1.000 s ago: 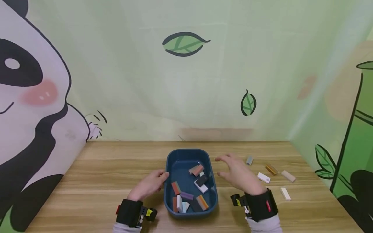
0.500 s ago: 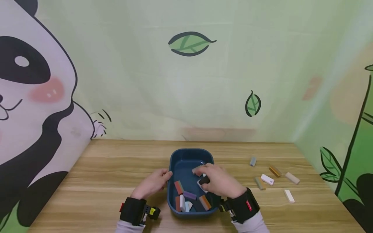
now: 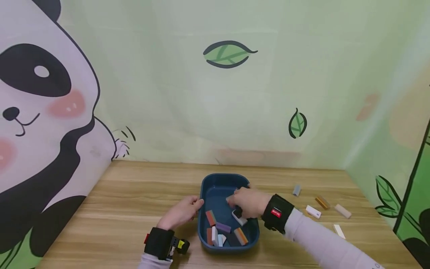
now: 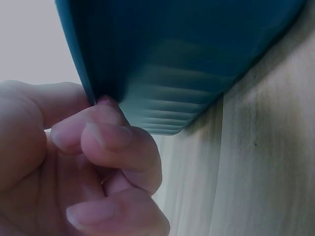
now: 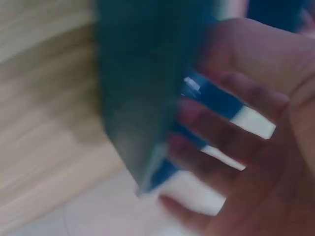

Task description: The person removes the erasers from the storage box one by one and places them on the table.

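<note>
A deep blue plastic bin [image 3: 215, 194] stands on the table with several small block-shaped pieces, possibly erasers, inside. My left hand [image 3: 179, 213] pinches its left rim; the left wrist view has the thumb and curled fingers [image 4: 106, 137] at the rim. Over the right rim reaches my right hand [image 3: 250, 201], fingers down by a white block [image 3: 242, 221]. Blurred fingers [image 5: 221, 132] spread over the bin's edge in the right wrist view; whether they hold a block is hidden. Towards the front lie a purple block [image 3: 223, 227], a red-and-green one [image 3: 210, 218] and an orange-striped one [image 3: 240, 236].
Right of the bin, more blocks lie loose on the wooden table [image 3: 144, 186]: grey [image 3: 297, 190], white [image 3: 313, 212], brown-orange [image 3: 322, 203], beige [image 3: 343, 211] and another white block [image 3: 337, 231], close to the right sleeve [image 3: 322, 235]. A printed cloth backdrop [image 3: 168, 93] rises behind.
My right hand has moved left from beside the bin, over its rim and down among the blocks. The left hand keeps its hold on the rim. The head view has shifted a little.
</note>
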Tool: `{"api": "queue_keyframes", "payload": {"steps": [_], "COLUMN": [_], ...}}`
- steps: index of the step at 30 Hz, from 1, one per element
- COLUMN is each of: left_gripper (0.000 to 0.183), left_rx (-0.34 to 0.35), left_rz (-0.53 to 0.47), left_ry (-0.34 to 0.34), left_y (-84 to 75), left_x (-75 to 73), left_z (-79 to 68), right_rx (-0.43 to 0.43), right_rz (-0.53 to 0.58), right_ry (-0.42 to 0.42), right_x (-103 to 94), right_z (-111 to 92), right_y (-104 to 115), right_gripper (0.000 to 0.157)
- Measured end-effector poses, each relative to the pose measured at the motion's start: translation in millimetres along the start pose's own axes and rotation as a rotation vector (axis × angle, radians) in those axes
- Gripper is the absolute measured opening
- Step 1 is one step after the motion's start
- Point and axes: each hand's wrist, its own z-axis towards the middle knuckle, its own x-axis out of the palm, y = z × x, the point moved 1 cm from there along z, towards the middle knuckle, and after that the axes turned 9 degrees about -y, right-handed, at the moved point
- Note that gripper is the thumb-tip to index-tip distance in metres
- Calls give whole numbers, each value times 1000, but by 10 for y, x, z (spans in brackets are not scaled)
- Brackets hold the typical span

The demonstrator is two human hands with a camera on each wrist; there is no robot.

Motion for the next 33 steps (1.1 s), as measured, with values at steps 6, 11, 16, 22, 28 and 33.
{"api": "queue_keyframes", "payload": {"steps": [6, 11, 16, 22, 28, 33], "left_gripper": [31, 31, 32, 32, 33, 33], "left_rx": [-6, -2, -5, -14, -24, -19], "left_rz": [11, 13, 15, 18, 23, 16], "left_ry": [8, 16, 23, 26, 23, 25], "left_y": [-2, -10, -3, 0, 15, 2], "left_x": [22, 41, 40, 19, 5, -4], "left_z": [13, 20, 26, 44, 21, 8], "right_rx": [-93, -85, -64, -46, -63, -97], "right_rz": [-83, -99, -38, -33, -20, -26], "right_ry": [26, 0, -17, -19, 5, -24], "right_x": [222, 285, 317, 318, 274, 124], "right_z": [98, 123, 105, 108, 129, 135], "right_y": [-7, -58, -108, -115, -81, -62], "right_gripper": [22, 23, 26, 34, 31, 32]}}
